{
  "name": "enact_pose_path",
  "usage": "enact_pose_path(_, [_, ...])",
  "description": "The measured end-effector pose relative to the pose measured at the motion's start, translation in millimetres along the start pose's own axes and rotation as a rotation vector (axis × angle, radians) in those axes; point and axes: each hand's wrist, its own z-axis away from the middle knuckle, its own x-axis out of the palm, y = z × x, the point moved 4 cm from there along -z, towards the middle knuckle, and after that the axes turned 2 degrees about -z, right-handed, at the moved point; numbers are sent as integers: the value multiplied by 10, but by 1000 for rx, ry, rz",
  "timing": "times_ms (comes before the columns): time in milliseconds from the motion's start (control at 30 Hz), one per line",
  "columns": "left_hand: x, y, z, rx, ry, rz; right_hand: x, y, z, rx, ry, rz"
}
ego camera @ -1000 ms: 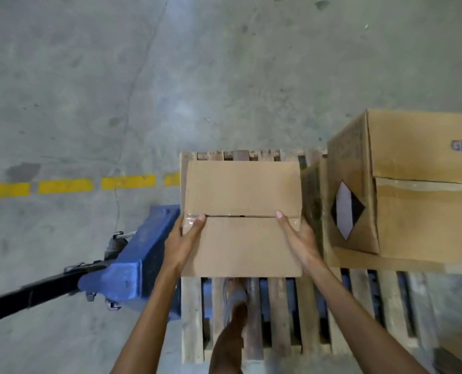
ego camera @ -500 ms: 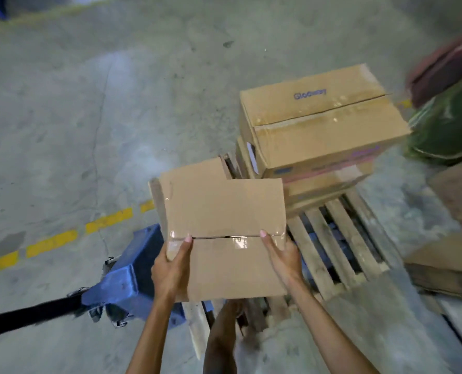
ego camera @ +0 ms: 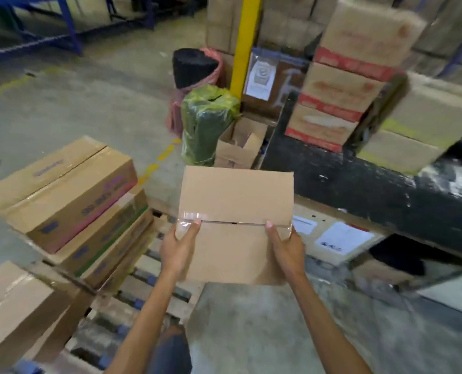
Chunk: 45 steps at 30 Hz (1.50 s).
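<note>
A plain brown cardboard box, taped along its top seam, is held up in front of me above the concrete floor. My left hand grips its left side with the thumb lying on the top near the tape. My right hand grips the right side in the same way. The fingers of both hands are hidden under or behind the box. The box is clear of the wooden pallet at my lower left.
Stacked long cartons lie on the pallet at left, another carton nearer. Ahead stand a green wrapped roll, a black roll, an open box, a yellow post and stacked cartons on a black shelf beam.
The box came up off the pallet in both hands, and my view swung right: the pallet stack now lies to the left and the shelving is ahead. The blue pallet jack is out of view.
</note>
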Motion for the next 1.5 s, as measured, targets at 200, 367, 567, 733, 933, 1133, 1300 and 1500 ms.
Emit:
enact_pose_path(200, [1322,914,0,201,-184,-93,-1333,-98,-445,21,281,-59])
enact_pose_path(367, [2038,1325,-296,236,-279,-122,-1658,-73,-990,73,364,-83])
enact_pose_path(567, [2815,1739,-1014,230,-318,-155,-1677,-191,-1986,88,371,-81])
enact_pose_path(733, [3382,2164,-1573,195,-378,-215,-1683,-300,-2856,198,353,-60])
enact_pose_path(933, [4056,2369,-2231,199,-418,-291,-1743,-260,-3749,292,337,-21])
enact_pose_path(1133, [4954,2600,-2724,174,-482,-330,-1910,-78,-4911,372,246,9])
enact_pose_path(1300, [5833,2650,-3224,91,-491,-422,-2127,162,-5875,475,178,3])
enact_pose_path(1500, [6617,2763,-3537,16,-410,-632,-2323,437,-6700,547,131,5])
